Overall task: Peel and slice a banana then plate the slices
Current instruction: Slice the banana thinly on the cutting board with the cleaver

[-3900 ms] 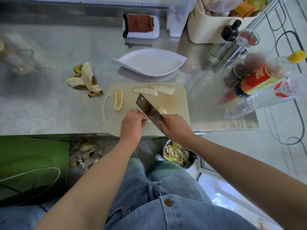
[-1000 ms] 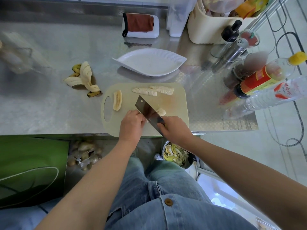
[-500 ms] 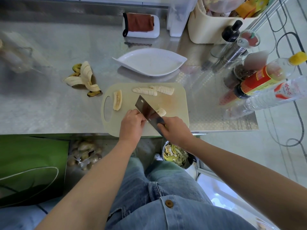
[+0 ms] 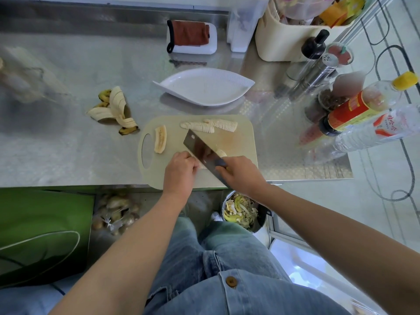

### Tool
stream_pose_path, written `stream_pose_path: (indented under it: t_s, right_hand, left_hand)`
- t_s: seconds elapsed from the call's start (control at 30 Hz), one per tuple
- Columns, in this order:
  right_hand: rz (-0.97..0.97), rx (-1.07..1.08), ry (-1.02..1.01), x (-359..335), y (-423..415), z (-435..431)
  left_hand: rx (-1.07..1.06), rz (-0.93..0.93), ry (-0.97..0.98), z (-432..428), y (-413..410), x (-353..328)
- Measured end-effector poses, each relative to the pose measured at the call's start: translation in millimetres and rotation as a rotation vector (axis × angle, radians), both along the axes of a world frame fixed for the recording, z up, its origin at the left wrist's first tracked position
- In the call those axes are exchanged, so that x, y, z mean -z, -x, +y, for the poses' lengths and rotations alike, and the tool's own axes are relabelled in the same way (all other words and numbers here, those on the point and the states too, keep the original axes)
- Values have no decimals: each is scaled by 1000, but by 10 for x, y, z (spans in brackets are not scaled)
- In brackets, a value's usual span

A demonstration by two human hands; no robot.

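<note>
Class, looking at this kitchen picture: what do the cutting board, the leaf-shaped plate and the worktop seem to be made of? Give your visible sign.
Cutting board: probably plastic, matte beige, moulded handle hole.
Leaf-shaped plate: glossy white, ceramic or melamine; fine ribbing, cannot tell which.
Worktop: stainless steel by its look, silvery, reflecting the objects on it.

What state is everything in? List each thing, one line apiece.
plate: empty, on the counter.
cutting board: carries all the banana.
sliced rows: two, cut, at the board's far edge.
banana half: uncut, flat face up.
banana piece: under the cleaver, being cut.
peel: off, lying left of the board.
cleaver: blade on the banana piece.
left grip: holds the banana piece.
right grip: grips the cleaver.
</note>
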State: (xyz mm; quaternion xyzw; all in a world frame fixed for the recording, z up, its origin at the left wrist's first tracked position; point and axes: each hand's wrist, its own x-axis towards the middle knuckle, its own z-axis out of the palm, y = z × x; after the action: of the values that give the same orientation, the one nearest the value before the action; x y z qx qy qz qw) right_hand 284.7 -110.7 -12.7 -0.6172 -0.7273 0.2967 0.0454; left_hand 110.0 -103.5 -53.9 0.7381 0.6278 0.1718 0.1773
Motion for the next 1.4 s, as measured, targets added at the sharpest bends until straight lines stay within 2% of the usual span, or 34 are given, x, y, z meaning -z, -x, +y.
stream_pose_path:
  t_s: [0.1, 0.23, 0.43, 0.67, 0.83, 1.27, 1.4]
  right_hand:
    - [101, 71, 4, -118, -141, 112]
    - [6, 5, 39, -164, -395, 248]
    - [12, -89, 27, -115, -620, 239]
    - [-115, -279, -3, -147, -717, 260]
    - [-207, -359, -20, -147, -640, 322]
    - [-336, -212, -228, -59, -427, 549]
    - [-284, -119, -232, -41, -398, 603]
  left_hand:
    - [29, 20, -2, 4, 25, -17]
    - [40, 46, -9, -12, 39, -33]
    - [-2, 43, 9, -35, 95, -78]
    - [-66, 84, 52, -11, 170, -104]
    - [-38, 110, 119, 25, 185, -70]
    - [-49, 106, 166, 99, 301, -92]
    - [-16, 128, 179, 132, 315, -138]
